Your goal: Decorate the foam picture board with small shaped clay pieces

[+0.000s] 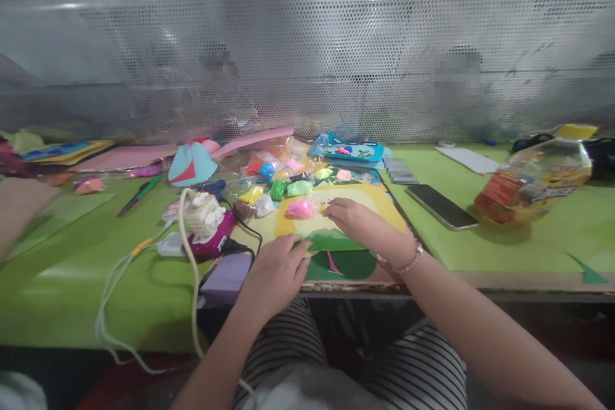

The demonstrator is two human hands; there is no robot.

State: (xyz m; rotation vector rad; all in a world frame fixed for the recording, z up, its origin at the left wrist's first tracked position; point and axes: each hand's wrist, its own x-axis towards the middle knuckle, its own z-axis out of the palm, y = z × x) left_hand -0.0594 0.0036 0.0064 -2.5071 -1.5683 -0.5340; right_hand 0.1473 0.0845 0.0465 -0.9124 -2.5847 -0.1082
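Note:
My left hand point(282, 267) lies with fingers stretched out over the lower left edge of a yellow paper picture point(375, 202) with a green strip point(331, 241) along its bottom. Fingertips rest by that strip. My right hand point(353, 223) wears a bracelet and has its thumb and fingers pinched together above the picture. What they pinch, if anything, is too small to make out. Just left of those fingertips sits a pink clay packet point(300, 208) in clear wrap. Beyond it are a pale green packet point(298, 188), a green packet point(277, 190) and a white packet point(264, 205).
Left stands a purple power strip point(211, 238) with plugs and loose white cables point(195, 282). Scissors point(139, 195) lie farther left. To the right are a phone point(442, 206) and a tilted plastic bottle point(533, 173) with a yellow cap. A perforated metal panel point(307, 45) closes the back.

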